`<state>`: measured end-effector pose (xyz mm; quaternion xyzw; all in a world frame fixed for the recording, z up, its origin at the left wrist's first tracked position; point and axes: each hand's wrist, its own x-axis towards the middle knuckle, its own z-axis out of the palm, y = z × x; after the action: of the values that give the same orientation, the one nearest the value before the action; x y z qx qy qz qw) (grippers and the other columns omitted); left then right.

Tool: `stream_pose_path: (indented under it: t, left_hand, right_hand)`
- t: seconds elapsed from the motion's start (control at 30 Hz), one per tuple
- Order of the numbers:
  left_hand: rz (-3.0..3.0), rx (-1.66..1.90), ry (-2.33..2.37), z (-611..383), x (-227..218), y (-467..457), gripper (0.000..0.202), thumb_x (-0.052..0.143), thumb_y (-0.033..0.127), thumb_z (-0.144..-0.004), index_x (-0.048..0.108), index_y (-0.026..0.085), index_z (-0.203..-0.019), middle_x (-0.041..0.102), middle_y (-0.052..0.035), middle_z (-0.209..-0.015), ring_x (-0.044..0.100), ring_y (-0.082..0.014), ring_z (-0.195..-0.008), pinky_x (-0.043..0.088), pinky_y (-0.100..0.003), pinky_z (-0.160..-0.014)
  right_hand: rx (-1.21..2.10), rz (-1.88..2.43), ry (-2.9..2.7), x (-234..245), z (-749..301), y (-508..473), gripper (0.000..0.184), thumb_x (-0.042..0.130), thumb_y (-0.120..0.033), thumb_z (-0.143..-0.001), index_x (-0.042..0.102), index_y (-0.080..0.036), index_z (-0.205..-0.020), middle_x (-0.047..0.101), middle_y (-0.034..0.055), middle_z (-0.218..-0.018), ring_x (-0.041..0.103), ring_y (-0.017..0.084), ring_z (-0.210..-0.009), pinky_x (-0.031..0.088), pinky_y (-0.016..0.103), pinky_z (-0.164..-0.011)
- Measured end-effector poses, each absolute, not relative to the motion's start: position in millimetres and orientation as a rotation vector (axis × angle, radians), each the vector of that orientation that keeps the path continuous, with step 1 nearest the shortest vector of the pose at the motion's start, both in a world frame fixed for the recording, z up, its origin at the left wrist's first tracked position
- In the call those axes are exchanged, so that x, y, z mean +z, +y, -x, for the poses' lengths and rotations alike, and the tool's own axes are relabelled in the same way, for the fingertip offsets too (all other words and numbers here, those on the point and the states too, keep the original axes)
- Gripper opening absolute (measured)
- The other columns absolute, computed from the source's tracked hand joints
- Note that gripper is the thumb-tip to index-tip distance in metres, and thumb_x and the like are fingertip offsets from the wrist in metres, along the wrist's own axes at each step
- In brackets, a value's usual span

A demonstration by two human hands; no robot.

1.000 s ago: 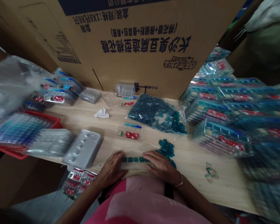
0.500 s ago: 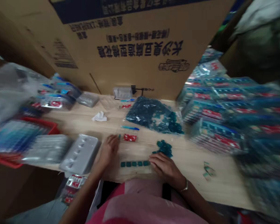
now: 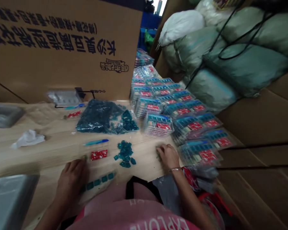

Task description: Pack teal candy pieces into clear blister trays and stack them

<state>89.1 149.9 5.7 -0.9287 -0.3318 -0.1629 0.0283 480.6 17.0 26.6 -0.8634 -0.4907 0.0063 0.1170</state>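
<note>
On wooden tabletop: our left hand open, empty as far as we see, beside row of teal square pieces in clear plastic strip. Right hand curled narrow on wood; hold unclear. Loose teal pile between hands. Row-filling step in hand, we judge; next move calls for more pieces from pile.

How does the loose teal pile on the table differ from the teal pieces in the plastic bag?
The loose pile is much smaller than the mass in the bag. The pile's pieces lie bare on the table, while the bag's are wrapped in clear plastic. The pile also sits nearer the camera than the bag. Both are glossy teal pieces of similar look.
</note>
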Motion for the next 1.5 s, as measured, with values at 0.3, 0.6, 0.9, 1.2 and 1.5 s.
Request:
stream_pose_path:
  t: [0.3, 0.6, 0.9, 1.2, 1.5]
  left_hand:
    - [2.658, -1.047, -1.752, -64.0, 15.4, 116.9, 0.022, 0.048, 0.024, -0.084, 0.055, 0.018, -0.104, 0.062, -0.0082, -0.1, 0.059, -0.0204, -0.092, 0.051, -0.037, -0.078]
    - [2.669, -1.148, -2.054, -69.8, 3.4, 127.5, 0.025, 0.052, 0.02, -0.08, 0.056, 0.016, -0.104, 0.062, -0.0064, -0.093, 0.059, -0.019, -0.089, 0.05, -0.033, -0.075]
    - [3.17, -0.819, -1.403, -46.0, 20.7, 89.4, 0.031, 0.057, 0.027, -0.08, 0.056, 0.02, -0.11, 0.062, -0.0108, -0.111, 0.055, -0.0241, -0.107, 0.047, -0.041, -0.089]
    - [3.165, -0.579, -1.236, -12.9, 16.7, 65.2, 0.04, 0.059, 0.032, -0.08, 0.051, 0.017, -0.116, 0.06, -0.0133, -0.112, 0.052, -0.0262, -0.111, 0.045, -0.043, -0.093]
    - [3.058, -0.541, -1.061, 2.9, -15.1, 40.7, 0.034, 0.046, 0.016, -0.088, 0.051, 0.022, -0.121, 0.064, -0.0081, -0.103, 0.059, -0.0202, -0.097, 0.05, -0.036, -0.087]
  right_hand:
    - [0.327, 2.092, -1.629, 22.0, -457.6, 50.4, 0.009, 0.047, -0.028, -0.076, 0.054, -0.021, -0.075, 0.06, 0.0043, -0.072, 0.056, 0.019, -0.064, 0.043, 0.029, -0.059]
    - [0.901, 1.457, -1.978, 39.2, -251.4, 163.9, 0.01, 0.056, -0.009, -0.077, 0.063, -0.017, -0.077, 0.067, 0.0008, -0.072, 0.061, 0.014, -0.068, 0.045, 0.023, -0.063]
    - [0.708, 1.413, -2.146, 31.4, -247.8, 160.9, 0.009, 0.055, -0.012, -0.082, 0.061, -0.018, -0.08, 0.062, 0.0031, -0.084, 0.058, 0.016, -0.08, 0.043, 0.025, -0.071]
    - [0.802, 1.102, -2.486, 40.5, -294.3, 84.4, 0.029, 0.062, -0.033, -0.079, 0.059, -0.02, -0.105, 0.061, 0.0067, -0.107, 0.054, 0.021, -0.101, 0.042, 0.033, -0.09]
    - [0.785, 0.974, -2.677, 40.4, -284.7, 75.8, 0.054, 0.061, -0.03, -0.076, 0.045, -0.018, -0.126, 0.055, 0.01, -0.123, 0.047, 0.021, -0.115, 0.036, 0.036, -0.099]
